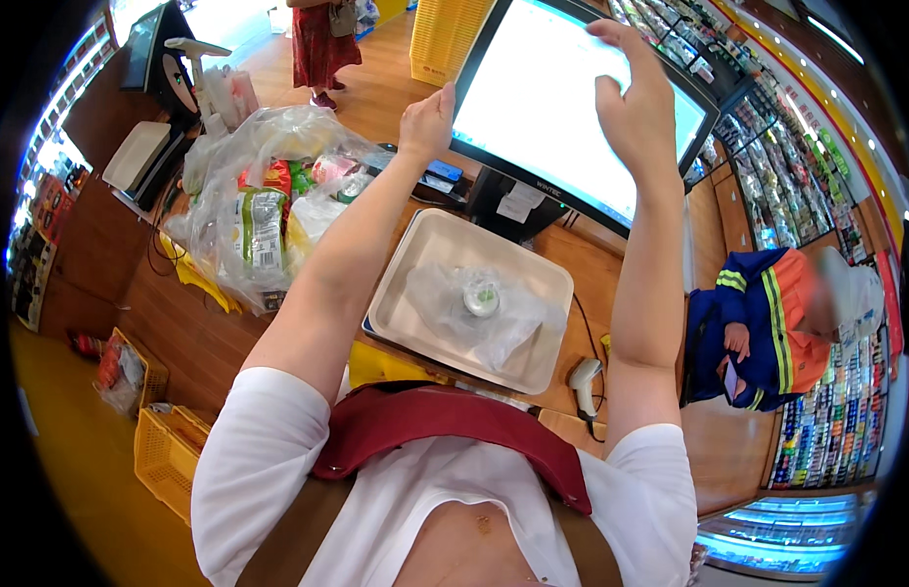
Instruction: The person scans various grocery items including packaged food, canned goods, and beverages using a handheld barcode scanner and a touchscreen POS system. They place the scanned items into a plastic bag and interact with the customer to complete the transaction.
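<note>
A monitor with a bright white screen (543, 78) stands tilted across the far side of the counter. Against its left edge, my left hand (427, 125) is closed, fingers curled; whether they grip the frame is hidden. In front of the screen's right part, my right hand (637, 112) is raised with thumb and fingers apart, holding nothing. Between my forearms sits a beige tray (401, 293). A crumpled clear plastic bag (440, 303) lies in it, with a small round container (482, 297) in or under the film.
Left on the counter stands a large clear bag (278, 132) of packaged groceries. A handheld scanner (584, 383) lies right of the tray, its cable alongside. A person in an orange and blue jacket (775, 323) holds a phone at right. Yellow baskets (166, 455) stand lower left.
</note>
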`<state>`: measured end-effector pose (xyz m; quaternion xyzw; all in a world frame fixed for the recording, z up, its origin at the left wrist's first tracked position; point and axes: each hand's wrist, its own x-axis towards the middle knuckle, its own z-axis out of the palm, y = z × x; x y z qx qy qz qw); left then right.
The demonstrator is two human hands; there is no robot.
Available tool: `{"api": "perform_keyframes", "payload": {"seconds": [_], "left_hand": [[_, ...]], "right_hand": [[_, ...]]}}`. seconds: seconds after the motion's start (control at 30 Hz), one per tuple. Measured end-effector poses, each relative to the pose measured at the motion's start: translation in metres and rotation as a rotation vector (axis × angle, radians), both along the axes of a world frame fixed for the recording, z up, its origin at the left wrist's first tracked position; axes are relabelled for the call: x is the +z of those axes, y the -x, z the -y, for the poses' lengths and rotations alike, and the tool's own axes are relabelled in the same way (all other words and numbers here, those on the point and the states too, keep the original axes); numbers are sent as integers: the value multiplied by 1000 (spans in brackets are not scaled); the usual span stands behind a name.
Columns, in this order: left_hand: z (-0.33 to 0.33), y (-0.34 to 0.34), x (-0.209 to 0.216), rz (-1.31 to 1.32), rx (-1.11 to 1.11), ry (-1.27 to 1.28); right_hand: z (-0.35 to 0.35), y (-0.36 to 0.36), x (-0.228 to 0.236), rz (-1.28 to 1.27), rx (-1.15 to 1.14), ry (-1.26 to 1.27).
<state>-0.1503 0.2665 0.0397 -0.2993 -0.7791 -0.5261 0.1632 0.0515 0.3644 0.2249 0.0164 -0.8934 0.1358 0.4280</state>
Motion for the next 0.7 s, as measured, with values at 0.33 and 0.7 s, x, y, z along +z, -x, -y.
{"api": "perform_keyframes", "payload": {"seconds": [0.33,0.7], "left_hand": [[7,6,-2,-75,81,-4],[4,6,-1,-94,48,-19]], "right_hand": [[128,-107,9,-22,875,-112],[145,-147,48,100,671,180]]}}
